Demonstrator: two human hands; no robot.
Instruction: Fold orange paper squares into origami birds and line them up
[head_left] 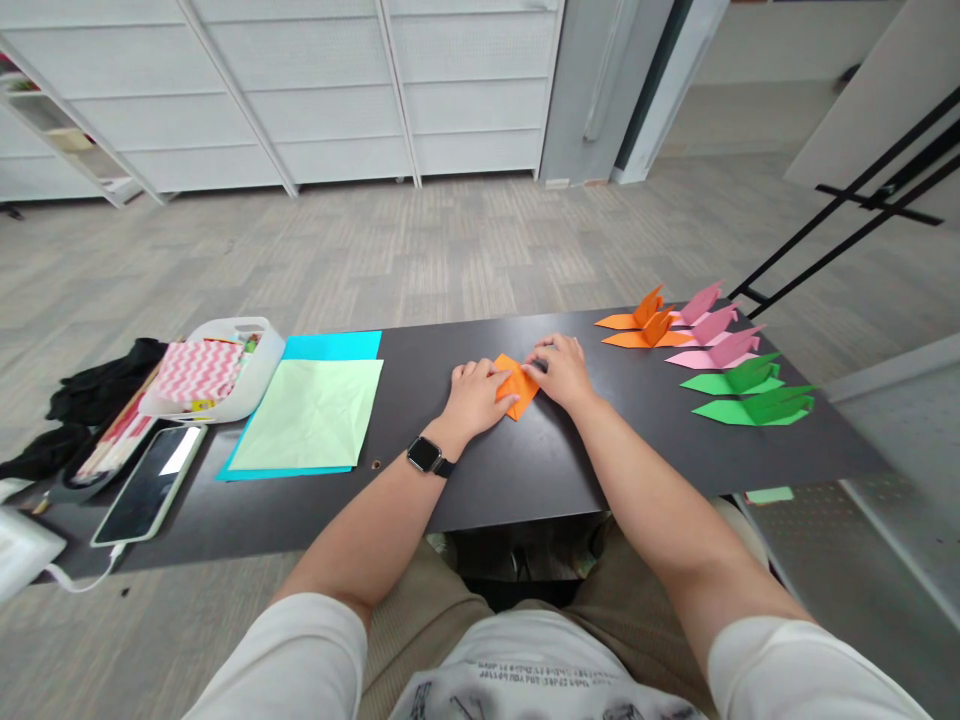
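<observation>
A small folded piece of orange origami paper [518, 387] lies on the dark table, turned so one corner points toward me. My left hand [475, 398], with a black watch on its wrist, holds the paper down at its left edge with thumb and fingertips. At the upper right edge my right hand [559, 368] pinches the same paper between curled fingers and thumb. The fingertips partly cover the folds there. To the right stand folded paper birds: orange ones [643, 320], pink ones [712, 330] and green ones [754, 392].
A stack of light green paper sheets [311, 415] on blue paper [334, 346] lies left on the table [480, 490]. Beyond it are a white basket [264, 375] with a pink zigzag-patterned item, a phone [150, 482] on a cable, and black cloth [105, 385].
</observation>
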